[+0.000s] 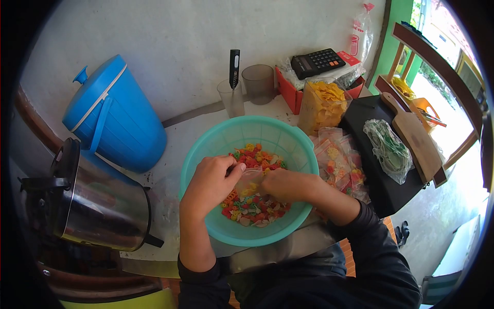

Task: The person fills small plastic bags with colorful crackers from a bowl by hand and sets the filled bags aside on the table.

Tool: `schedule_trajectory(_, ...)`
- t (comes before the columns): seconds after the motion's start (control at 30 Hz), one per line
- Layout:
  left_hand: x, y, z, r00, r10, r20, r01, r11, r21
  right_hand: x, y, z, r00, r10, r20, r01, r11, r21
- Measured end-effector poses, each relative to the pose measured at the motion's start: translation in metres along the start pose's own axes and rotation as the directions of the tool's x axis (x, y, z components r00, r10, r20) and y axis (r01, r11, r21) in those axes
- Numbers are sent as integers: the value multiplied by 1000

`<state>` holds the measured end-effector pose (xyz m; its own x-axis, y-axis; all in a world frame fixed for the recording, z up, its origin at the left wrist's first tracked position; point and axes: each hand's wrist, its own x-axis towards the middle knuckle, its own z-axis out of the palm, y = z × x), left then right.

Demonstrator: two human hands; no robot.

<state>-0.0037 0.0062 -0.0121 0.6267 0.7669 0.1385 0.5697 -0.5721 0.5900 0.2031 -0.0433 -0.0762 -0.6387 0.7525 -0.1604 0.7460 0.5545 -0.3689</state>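
Observation:
A small clear plastic bag (250, 178) is held up over a turquoise plastic basin (208, 149). My left hand (212, 179) pinches the bag's upper left edge between thumb and fingers. At the bag's right side, my right hand (286, 185) is closed, its fingers curled on the bag and their tips hidden. A few yellow pieces show through the clear plastic. Below both hands, colourful snack pieces (252, 212) in red, yellow, green and white are heaped in the basin.
Filled snack packets (339, 162) lie right of the basin, beside a container of yellow chips (324, 105). A blue cooler jug (121, 118) and a metal pot (105, 206) stand left. Cups (258, 82), a calculator (319, 63) and a wooden cutting board (414, 136) are also around.

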Motion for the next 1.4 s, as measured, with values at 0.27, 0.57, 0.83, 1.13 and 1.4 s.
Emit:
schedule_trajectory(0.27, 0, 3, -3, 1000, 17, 9, -18, 998, 66, -3, -2, -9, 989, 43, 144, -55, 995, 79)
schedule_trajectory(0.57, -1, -1, 1, 1000, 15, -11, -15, 999, -37, -4, -3, -5, 989, 38, 141, -41, 999, 17)
schedule_trajectory(0.83, 0, 0, 0, 1000, 6, 29, -5, 1000, -15, -6, -8, -12, 978, 6, 208, -34, 991, 130)
schedule_trajectory(1.13, -1, -4, 0, 998, 66, 14, -66, 998, 13, -7, -8, -25, 979, -147, 144, 101, 952, 288)
schedule_trajectory(1.4, -3, 10, -6, 992, 11, 126, -5, 999, -43, -31, -10, -65, 886, 29, -463, 278, 767, 579)
